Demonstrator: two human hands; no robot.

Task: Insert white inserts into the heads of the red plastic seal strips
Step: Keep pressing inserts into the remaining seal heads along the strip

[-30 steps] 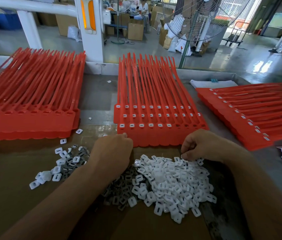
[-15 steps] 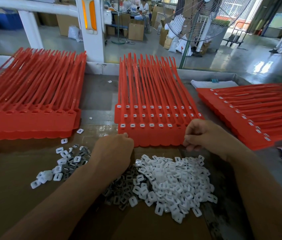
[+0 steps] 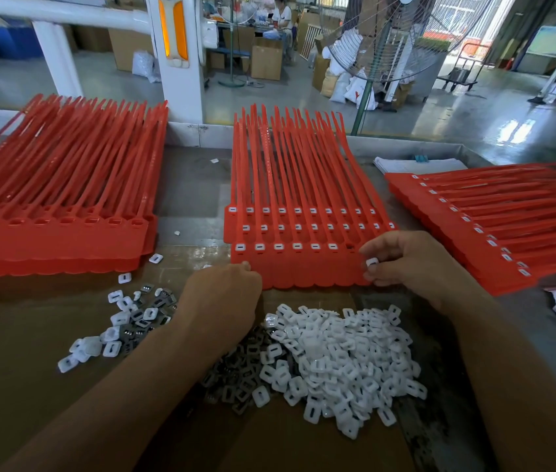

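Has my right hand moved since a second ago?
Yes. The right hand went from the white insert pile to the front row of the middle red strips, pinching one insert.

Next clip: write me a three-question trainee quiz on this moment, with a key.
1. True or false: the right hand pinches a white insert.
2. In the front row of the middle sheet, how many heads visibly hold inserts? A) four B) six C) nine
3. Fill in: the heads of the left stack are ____.
Key: 1 true; 2 B; 3 empty.
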